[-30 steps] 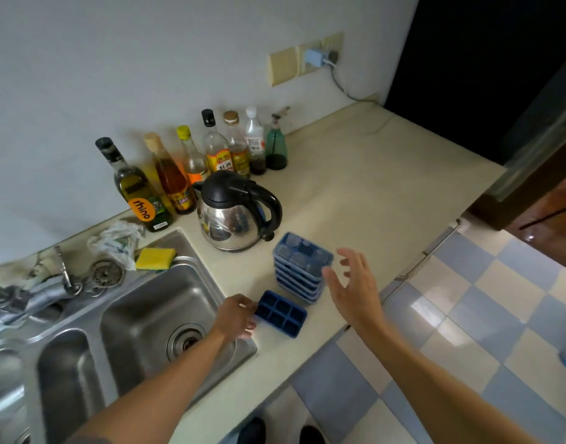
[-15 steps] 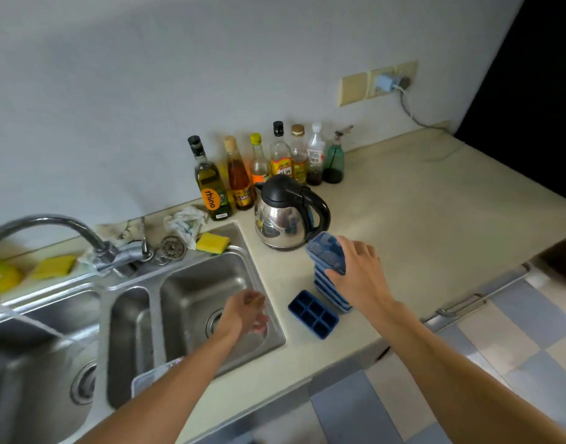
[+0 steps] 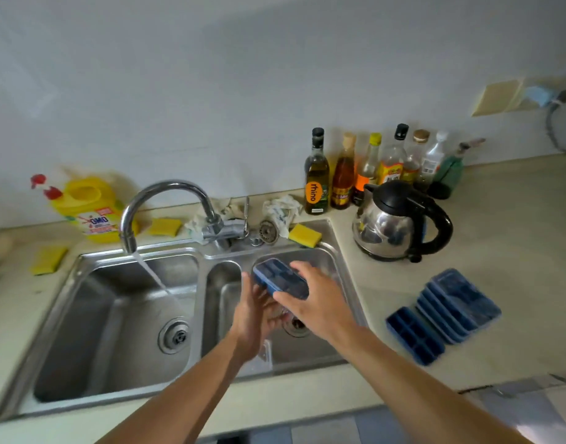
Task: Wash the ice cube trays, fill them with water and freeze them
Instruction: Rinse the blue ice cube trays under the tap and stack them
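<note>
- Right grip (image 3: pixel 316 302): a bare hand, fingers curled over the top of a tray (image 3: pixel 280 278), thumb at its near side; holds it.
- Tray: blue, with a lid on, tilted and held in the air over the right basin (image 3: pixel 329 261) of the sink.
- Left grip (image 3: pixel 254 315): a bare hand, palm up, fingers fairly straight and reaching under the tray's left end. It clasps nothing; blur hides whether it touches the tray.
- Tap (image 3: pixel 166 200): running, spout turned left; the stream (image 3: pixel 153 277) falls slantwise into the left basin (image 3: pixel 92 315), well apart from the tray.
- Stack (image 3: pixel 460 302): blue lidded trays, piled and fanned, on the bench (image 3: pixel 515 251) right of the sink.
- Open tray (image 3: pixel 414 334): blue, no lid, cells up, just beside the stack on its left.
- Kettle (image 3: pixel 400 222): steel with a black handle, on the bench behind the stack.
- Bottles (image 3: pixel 316 174): a row against the wall, behind the kettle.
- Sponge (image 3: pixel 305 234): yellow, on the sink's back rim, near a metal strainer (image 3: pixel 268 231).
- Jug (image 3: pixel 89 206): yellow, by the wall left of the tap.
- Clear plastic piece (image 3: pixel 263 357): in the right basin below the left wrist; kind not legible.
</note>
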A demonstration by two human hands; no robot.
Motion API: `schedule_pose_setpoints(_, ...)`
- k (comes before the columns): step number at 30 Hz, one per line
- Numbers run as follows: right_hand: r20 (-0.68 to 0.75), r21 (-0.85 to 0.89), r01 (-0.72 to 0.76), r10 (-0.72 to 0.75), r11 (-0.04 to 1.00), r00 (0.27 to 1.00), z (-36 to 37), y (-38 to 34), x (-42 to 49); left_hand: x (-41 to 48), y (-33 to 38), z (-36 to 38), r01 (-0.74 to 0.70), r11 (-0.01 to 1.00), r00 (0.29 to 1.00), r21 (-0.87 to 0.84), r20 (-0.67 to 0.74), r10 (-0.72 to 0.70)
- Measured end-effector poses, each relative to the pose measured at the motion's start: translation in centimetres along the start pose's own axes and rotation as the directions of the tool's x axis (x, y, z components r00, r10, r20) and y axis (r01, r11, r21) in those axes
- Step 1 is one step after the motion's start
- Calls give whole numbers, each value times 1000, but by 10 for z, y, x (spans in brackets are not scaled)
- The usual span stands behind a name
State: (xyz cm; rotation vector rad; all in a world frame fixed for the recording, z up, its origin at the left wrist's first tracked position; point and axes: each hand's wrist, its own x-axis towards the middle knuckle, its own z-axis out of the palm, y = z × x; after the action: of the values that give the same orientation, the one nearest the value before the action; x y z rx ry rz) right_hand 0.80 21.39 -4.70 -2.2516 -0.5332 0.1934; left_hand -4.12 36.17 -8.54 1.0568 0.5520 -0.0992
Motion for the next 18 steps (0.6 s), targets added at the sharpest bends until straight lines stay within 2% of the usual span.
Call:
schedule_pose_setpoints(5,137,22,-33,30,999,990,86,-55,32,18,29,-81,24,993,995,-112,-94,-35)
schedule_pose_setpoints(7,228,-11,-37,39,999,973,118,-75,48,30,43,-120,19,989,986,-145,-161,-42)
schedule_pose_setpoints(11,361,-41,-79,88,996,928,172,-106,79,51,69,-187,64,984,978,-166,-188,-95)
schedule_pose_setpoints(18,391,3,-164,150,986,908,220,-133,111,84,84,-239,236,944,896,-229,-324,-302)
